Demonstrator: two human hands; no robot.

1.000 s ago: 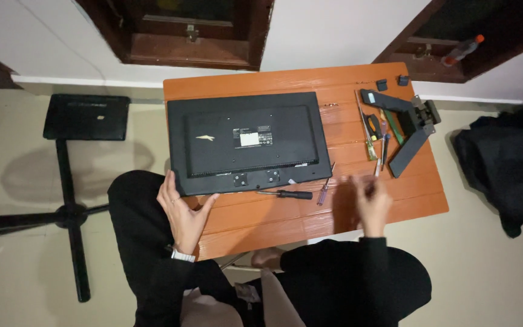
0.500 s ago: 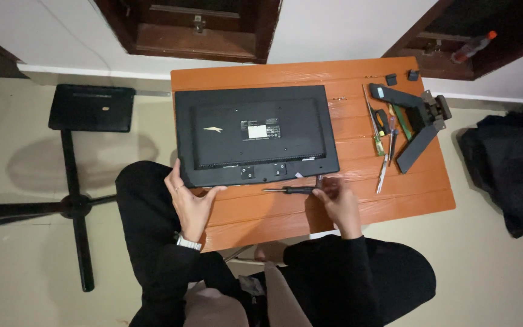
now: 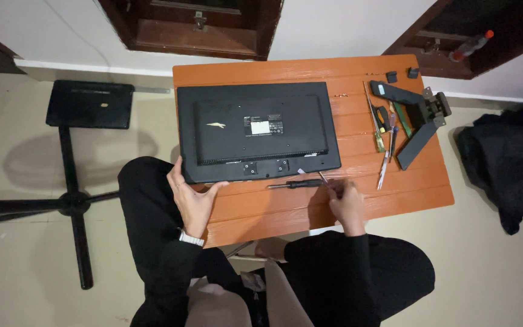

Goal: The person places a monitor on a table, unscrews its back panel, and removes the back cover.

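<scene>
On the table (image 3: 394,200), left hand (image 3: 192,200) steadies the monitor's (image 3: 255,130) stiff, fragile corner; right hand (image 3: 346,203) pinches a thin tool (image 3: 323,177).

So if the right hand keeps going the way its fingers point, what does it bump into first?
Probably the near edge of the black monitor; the right hand points up-left at it, holding a thin tool almost touching.

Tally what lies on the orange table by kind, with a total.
Monitor, face down: 1
Black stand bracket: 1
Small black caps: 2
Loose hand tools: about 4, bunched, plus 1 black screwdriver
Total: about 9
</scene>
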